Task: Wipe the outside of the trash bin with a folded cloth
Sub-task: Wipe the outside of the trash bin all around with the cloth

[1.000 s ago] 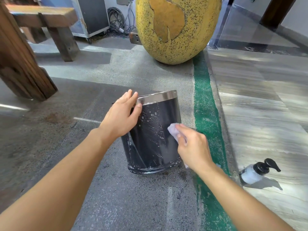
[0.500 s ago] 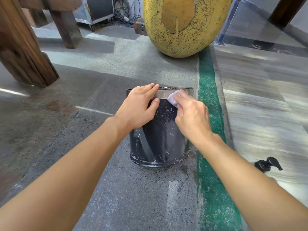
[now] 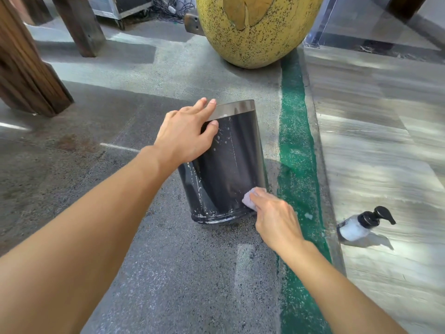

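A small black trash bin (image 3: 228, 165) with a silver rim stands on the grey floor, its top tilted away from me. White foam flecks dot its side and base. My left hand (image 3: 185, 136) grips the bin at its upper left edge, fingers over the rim. My right hand (image 3: 274, 218) presses a small folded pale cloth (image 3: 249, 201) against the bin's lower right side, just above the base.
A pump bottle (image 3: 361, 225) lies on the pale stone floor to the right, past a green painted strip (image 3: 293, 141). A big yellow speckled egg-shaped object (image 3: 255, 30) stands behind the bin. Wooden bench legs (image 3: 26, 75) rise at the left.
My right hand has slid the cloth from the rim down the bin's side to near its base. The bin's top now leans farther away, still held by my left hand.
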A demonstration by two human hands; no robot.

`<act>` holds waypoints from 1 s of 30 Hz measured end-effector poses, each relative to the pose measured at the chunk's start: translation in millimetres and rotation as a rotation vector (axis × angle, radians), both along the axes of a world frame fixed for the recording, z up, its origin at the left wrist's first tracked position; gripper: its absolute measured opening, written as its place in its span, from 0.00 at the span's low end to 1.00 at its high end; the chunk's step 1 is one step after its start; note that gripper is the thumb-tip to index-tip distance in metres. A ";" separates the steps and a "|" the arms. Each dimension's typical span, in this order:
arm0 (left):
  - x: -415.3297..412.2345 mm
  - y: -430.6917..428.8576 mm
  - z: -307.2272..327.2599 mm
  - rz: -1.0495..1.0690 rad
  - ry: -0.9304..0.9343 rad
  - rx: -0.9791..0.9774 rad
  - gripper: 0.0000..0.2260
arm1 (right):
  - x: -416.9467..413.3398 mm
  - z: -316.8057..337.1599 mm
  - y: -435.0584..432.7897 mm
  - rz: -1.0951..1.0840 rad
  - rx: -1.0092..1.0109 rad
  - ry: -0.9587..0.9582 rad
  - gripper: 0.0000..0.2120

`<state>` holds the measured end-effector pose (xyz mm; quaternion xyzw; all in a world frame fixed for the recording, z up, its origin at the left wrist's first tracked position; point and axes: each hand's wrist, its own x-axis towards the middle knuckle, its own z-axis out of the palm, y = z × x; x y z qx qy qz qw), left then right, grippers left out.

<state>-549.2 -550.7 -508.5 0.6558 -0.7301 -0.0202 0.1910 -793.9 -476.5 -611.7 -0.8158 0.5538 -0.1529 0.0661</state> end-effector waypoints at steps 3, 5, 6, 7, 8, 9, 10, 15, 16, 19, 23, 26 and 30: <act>-2.7 1.9 2.3 0.002 -0.014 0.011 0.30 | -11.6 -12.3 15.0 -0.003 0.112 0.020 0.24; -6.3 3.1 2.2 -0.006 -0.037 0.017 0.29 | -16.4 -9.1 17.4 -0.015 0.133 0.007 0.24; -9.5 3.1 2.4 -0.016 -0.063 0.017 0.29 | -18.2 -4.6 18.4 -0.040 0.133 -0.011 0.24; -13.4 2.4 3.2 -0.026 -0.100 0.015 0.28 | -20.5 0.9 19.1 -0.080 0.133 -0.042 0.24; -17.1 1.7 4.0 -0.032 -0.135 0.014 0.28 | -22.9 7.2 18.8 -0.120 0.135 -0.088 0.23; -20.3 1.4 5.0 -0.030 -0.159 0.016 0.28 | -25.3 13.3 18.3 -0.151 0.131 -0.132 0.21; -23.0 1.0 4.9 -0.021 -0.172 0.016 0.28 | -27.6 19.1 16.5 -0.167 0.119 -0.172 0.19; -46.1 -10.6 12.3 -0.028 -0.156 0.021 0.29 | -40.8 41.3 -4.2 -0.209 0.033 -0.299 0.16; -52.4 -14.5 18.7 -0.087 -0.111 0.030 0.29 | -42.9 46.1 -7.9 -0.216 0.022 -0.318 0.16; -57.7 -21.4 28.7 -0.230 -0.055 0.024 0.29 | -51.7 59.0 -16.4 -0.234 -0.029 -0.372 0.16; -54.4 -17.2 18.0 -0.151 0.008 0.063 0.31 | -66.1 73.6 -35.1 -0.277 -0.050 -0.440 0.17; -56.9 -18.6 19.3 -0.178 0.065 0.105 0.32 | -69.0 84.3 -49.0 -0.314 -0.021 -0.506 0.18; -51.7 -22.6 20.4 -0.208 0.053 0.119 0.31 | -67.1 108.5 -73.3 -0.274 -0.075 -0.563 0.17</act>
